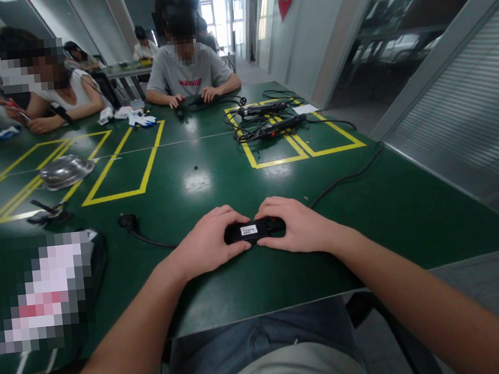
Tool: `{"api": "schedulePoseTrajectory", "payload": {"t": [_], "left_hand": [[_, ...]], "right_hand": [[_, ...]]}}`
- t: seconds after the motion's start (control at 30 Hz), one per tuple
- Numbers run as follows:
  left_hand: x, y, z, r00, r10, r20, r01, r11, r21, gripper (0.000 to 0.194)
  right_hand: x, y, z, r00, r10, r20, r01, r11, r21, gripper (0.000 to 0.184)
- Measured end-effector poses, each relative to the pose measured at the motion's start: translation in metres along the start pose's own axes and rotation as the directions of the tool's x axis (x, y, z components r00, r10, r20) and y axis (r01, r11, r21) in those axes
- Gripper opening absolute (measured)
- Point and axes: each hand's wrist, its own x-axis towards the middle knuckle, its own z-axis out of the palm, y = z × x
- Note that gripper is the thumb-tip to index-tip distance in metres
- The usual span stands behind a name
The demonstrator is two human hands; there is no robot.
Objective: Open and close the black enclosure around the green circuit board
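Note:
A black power adapter (249, 230) with a small white label lies just above the green table top near its front edge. My left hand (212, 237) is closed round the adapter's left end, thumb at the near side and fingers at the far side. My right hand (291, 225) curls round the right end and the cord there, its fingertips close to my left ones. A cord runs out left to a black plug (128, 221) lying on the table. Another black cord (347, 171) trails away behind my right hand to the table's right edge.
Black corded tools (281, 126) lie at the back right within yellow tape outlines. A metal bowl (66, 171), a dark clamp-like item (49, 212) and a blurred bag (51, 288) are on the left. A person (189, 69) sits opposite, hands on a black corded item; others sit at left.

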Motion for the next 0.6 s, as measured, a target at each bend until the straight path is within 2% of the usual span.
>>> {"api": "schedulePoseTrajectory", "payload": {"t": [0.17, 0.6], "left_hand": [[-0.0002, -0.0009, 0.0023, 1.000, 0.001, -0.012, -0.001, 1.000, -0.011, 0.031], [0.0001, 0.0014, 0.0038, 1.000, 0.008, -0.010, -0.008, 1.000, 0.004, 0.031]], "right_hand": [[-0.0009, -0.0013, -0.0014, 0.999, 0.032, 0.013, -0.032, 0.999, -0.007, 0.023], [-0.0012, -0.0009, -0.0003, 1.000, 0.017, 0.013, -0.017, 1.000, -0.020, 0.022]]}}
